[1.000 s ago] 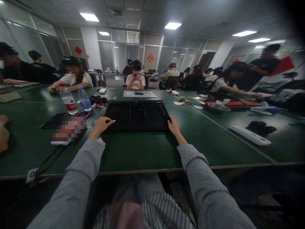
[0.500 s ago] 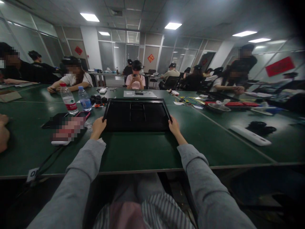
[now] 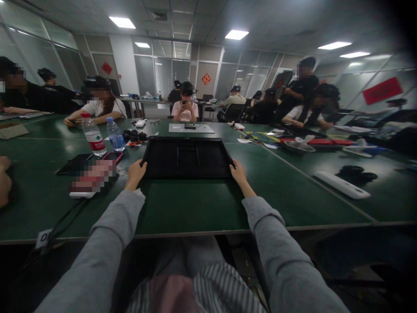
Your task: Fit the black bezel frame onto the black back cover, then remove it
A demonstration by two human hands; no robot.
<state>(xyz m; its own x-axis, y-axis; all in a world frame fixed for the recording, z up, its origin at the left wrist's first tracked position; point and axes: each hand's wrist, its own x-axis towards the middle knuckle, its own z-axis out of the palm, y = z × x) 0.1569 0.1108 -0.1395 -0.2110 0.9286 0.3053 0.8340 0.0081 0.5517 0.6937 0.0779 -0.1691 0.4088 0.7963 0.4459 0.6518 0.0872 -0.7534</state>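
Observation:
A wide black rectangular tray [image 3: 159, 161] with a raised rim and two thin lines across its middle is in front of me, low over the green table. My left hand [image 3: 137, 173] is closed around its left side near the front corner. On the opposite side, my right hand [image 3: 239, 171] grips the right edge, thumb on top. Whether the tray's underside touches the table cannot be seen.
Left of the tray are a red-capped bottle [image 3: 94, 135], a blue-capped bottle [image 3: 116, 134] and a phone [image 3: 112, 156]. A white power strip [image 3: 342, 184] and a metal bowl [image 3: 299, 147] lie to the right. Several people sit around; one stands at right.
The tray's far edge has dropped slightly, so it looks flatter. My hands keep their hold. At the right, the standing person has shifted left.

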